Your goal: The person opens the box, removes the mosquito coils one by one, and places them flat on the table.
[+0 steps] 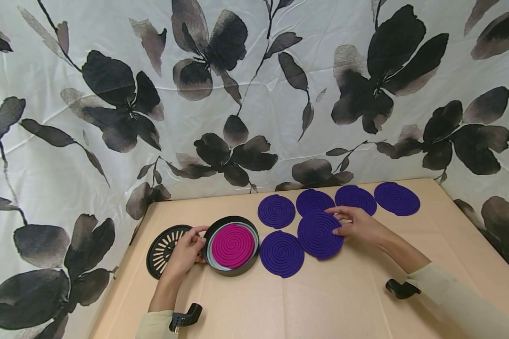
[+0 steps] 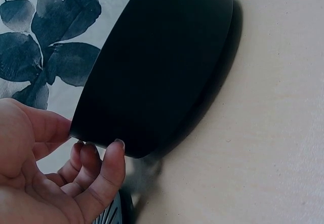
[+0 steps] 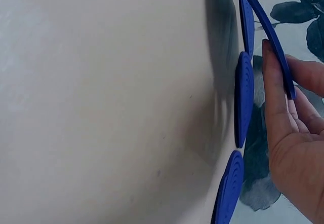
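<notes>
My left hand [image 1: 184,253] grips the side of a round black coaster holder [image 1: 210,268], thumb and fingers at its edge. Inside it lies a pink spiral coaster [image 1: 233,246] on top of a pale grey one [image 1: 214,260]. In the left wrist view the dark wall of the holder fills the middle, beside my fingers [image 2: 112,168]. A purple spiral coaster [image 1: 320,234] is pinched at its right edge by my right hand [image 1: 356,225], held above the table; the right wrist view shows it edge-on, between thumb and fingers.
Several more purple coasters lie flat: one [image 1: 282,254] right of the holder, others along the back, such as the back-left one [image 1: 276,211] and the far-right one [image 1: 397,198]. A black slotted disc [image 1: 157,256] lies partly behind my left hand. Floral fabric [image 1: 254,94] hangs behind the table [image 1: 322,301].
</notes>
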`<state>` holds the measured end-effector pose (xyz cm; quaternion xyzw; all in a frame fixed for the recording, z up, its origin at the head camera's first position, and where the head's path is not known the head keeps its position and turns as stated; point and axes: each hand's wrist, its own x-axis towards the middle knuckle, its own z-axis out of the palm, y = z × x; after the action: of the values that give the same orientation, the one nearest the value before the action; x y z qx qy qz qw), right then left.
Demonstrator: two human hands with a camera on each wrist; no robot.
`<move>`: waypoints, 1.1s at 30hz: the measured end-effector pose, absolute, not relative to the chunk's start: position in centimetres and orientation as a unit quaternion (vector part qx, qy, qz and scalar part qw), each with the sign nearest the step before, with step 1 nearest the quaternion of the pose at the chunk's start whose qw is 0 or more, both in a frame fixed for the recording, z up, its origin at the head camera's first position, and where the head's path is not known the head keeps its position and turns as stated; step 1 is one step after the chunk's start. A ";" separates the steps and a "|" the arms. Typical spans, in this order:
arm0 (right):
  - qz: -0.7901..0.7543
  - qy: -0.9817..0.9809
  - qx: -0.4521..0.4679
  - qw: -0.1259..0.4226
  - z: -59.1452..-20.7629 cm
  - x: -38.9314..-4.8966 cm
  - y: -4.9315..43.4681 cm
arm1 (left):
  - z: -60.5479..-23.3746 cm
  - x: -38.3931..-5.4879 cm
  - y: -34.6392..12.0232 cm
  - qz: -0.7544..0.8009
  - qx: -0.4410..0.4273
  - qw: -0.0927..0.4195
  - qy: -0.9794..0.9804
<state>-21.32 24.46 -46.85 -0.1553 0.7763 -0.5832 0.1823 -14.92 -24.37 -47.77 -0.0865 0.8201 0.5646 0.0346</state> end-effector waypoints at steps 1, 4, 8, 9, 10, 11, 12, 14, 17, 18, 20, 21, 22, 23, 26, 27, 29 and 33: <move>-0.585 0.775 -0.153 0.184 -46.9 -21.3 24.6 | -47.7 -14.9 -24.4 0.563 -0.084 0.034 0.821; -0.583 0.775 -0.152 0.189 -46.9 -21.2 25.1 | -47.7 -14.9 -24.3 0.564 -0.089 0.033 0.821; -0.554 0.798 -0.153 0.183 -47.0 -21.3 25.5 | -47.6 -14.9 -24.4 0.565 -0.090 0.035 0.819; -0.543 0.805 -0.153 0.180 -47.0 -21.3 25.6 | -47.6 -14.9 -24.4 0.565 -0.090 0.036 0.819; -0.533 0.813 -0.155 0.177 -47.1 -21.3 25.7 | -47.6 -14.9 -24.4 0.564 -0.088 0.036 0.820; -0.525 0.818 -0.155 0.177 -47.1 -21.4 25.8 | -47.6 -14.9 -24.4 0.564 -0.087 0.036 0.820; -0.516 0.823 -0.159 0.177 -47.2 -21.4 25.9 | -47.6 -14.9 -24.3 0.566 -0.090 0.036 0.819; -0.508 0.827 -0.161 0.180 -47.3 -21.5 26.0 | -47.6 -14.9 -24.3 0.565 -0.090 0.037 0.819; -0.506 0.826 -0.164 0.186 -47.5 -21.5 26.0 | -47.5 -14.9 -24.2 0.565 -0.091 0.037 0.819; -0.507 0.825 -0.166 0.187 -47.5 -21.5 26.0 | -47.6 -14.9 -24.2 0.565 -0.090 0.038 0.820; -0.506 0.824 -0.171 0.189 -47.5 -21.5 25.9 | -47.6 -14.9 -24.2 0.564 -0.089 0.038 0.820; -0.505 0.824 -0.173 0.190 -47.5 -21.5 25.9 | -47.6 -15.0 -24.2 0.564 -0.089 0.038 0.820; -0.503 0.824 -0.177 0.190 -47.4 -21.5 25.9 | -47.6 -15.0 -24.3 0.564 -0.090 0.037 0.820; -0.500 0.825 -0.181 0.190 -47.4 -21.4 25.8 | -47.7 -15.0 -24.3 0.563 -0.088 0.037 0.821; -0.488 0.832 -0.184 0.188 -47.3 -21.4 25.7 | -47.7 -15.0 -24.3 0.563 -0.088 0.036 0.821; -0.484 0.835 -0.185 0.187 -47.3 -21.4 25.7 | -47.7 -15.0 -24.3 0.563 -0.088 0.035 0.821; -0.474 0.840 -0.188 0.183 -47.4 -21.4 25.6 | -47.8 -15.0 -24.3 0.562 -0.087 0.035 0.822; -0.459 0.849 -0.190 0.179 -47.5 -21.5 25.6 | -47.9 -14.9 -24.3 0.561 -0.089 0.036 0.822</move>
<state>-21.53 25.57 -47.45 -0.1899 0.8492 -0.4591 0.1790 -14.94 -24.27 -47.91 -0.0890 0.8224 0.5608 0.0357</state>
